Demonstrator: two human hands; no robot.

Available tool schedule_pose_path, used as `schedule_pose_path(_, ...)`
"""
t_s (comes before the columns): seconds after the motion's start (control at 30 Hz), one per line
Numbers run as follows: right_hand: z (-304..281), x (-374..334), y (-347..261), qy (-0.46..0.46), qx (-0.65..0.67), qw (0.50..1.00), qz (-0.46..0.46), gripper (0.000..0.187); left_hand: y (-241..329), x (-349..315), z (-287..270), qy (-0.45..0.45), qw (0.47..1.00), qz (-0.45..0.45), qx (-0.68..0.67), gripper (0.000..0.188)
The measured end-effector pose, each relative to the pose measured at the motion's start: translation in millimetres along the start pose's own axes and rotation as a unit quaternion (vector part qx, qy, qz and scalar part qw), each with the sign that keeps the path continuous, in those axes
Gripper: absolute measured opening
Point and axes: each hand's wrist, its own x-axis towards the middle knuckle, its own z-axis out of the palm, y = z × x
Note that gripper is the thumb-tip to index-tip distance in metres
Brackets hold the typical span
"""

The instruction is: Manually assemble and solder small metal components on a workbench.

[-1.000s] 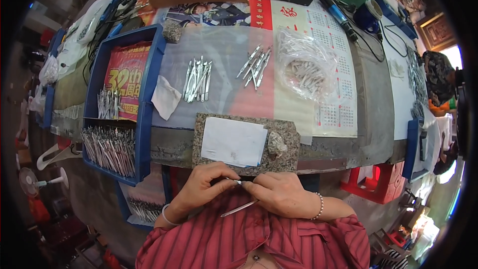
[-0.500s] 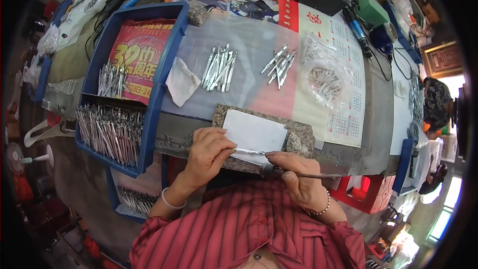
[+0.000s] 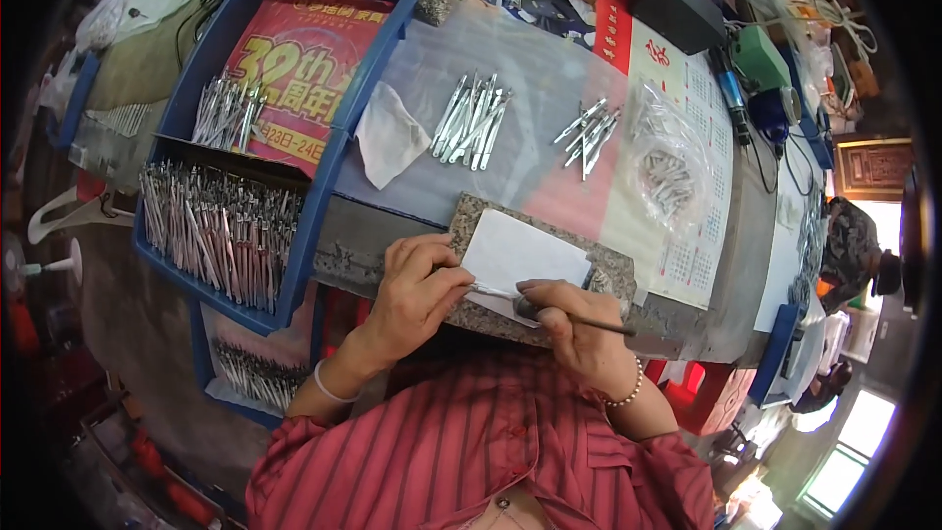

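Observation:
My left hand (image 3: 417, 290) is closed, pinching a thin silvery metal strip (image 3: 493, 290) between thumb and fingers. The strip lies over the near edge of a white card (image 3: 525, 253). Under the card is a speckled stone slab (image 3: 613, 280) at the table's front edge. My right hand (image 3: 586, 329) is closed on a small tool with a dark rounded end and a thin dark shaft (image 3: 606, 326), perhaps a hammer. Its fingertips are near the strip's right end; whether they touch it I cannot tell.
A blue tray (image 3: 339, 128) at left holds many metal pieces (image 3: 221, 236). Two loose piles, one of silvery pieces (image 3: 471, 123) and a smaller one (image 3: 591, 132), lie beyond the slab. A white cloth (image 3: 390, 137) and a clear plastic bag (image 3: 672, 172) flank them.
The view has shifted and tilted, so the table things sit farther right. Both hands remain at the strip over the card. The tool's shaft slants a little more.

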Motion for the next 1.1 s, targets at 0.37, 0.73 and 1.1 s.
schedule_pose_path(0.37,26,34,-5,0.014,0.01,0.999,-0.027,0.014,-5,3,1,0.009,1.0,0.012,0.013,0.022)
schedule_pose_path(0.73,2,-12,5,0.068,0.082,0.988,0.108,0.028,-1,1,0,0.003,1.0,0.011,0.003,0.021)
schedule_pose_path(1.1,10,24,-17,0.077,-0.003,0.992,-0.105,0.027,-2,-1,-1,0.002,1.0,0.009,0.006,0.022)
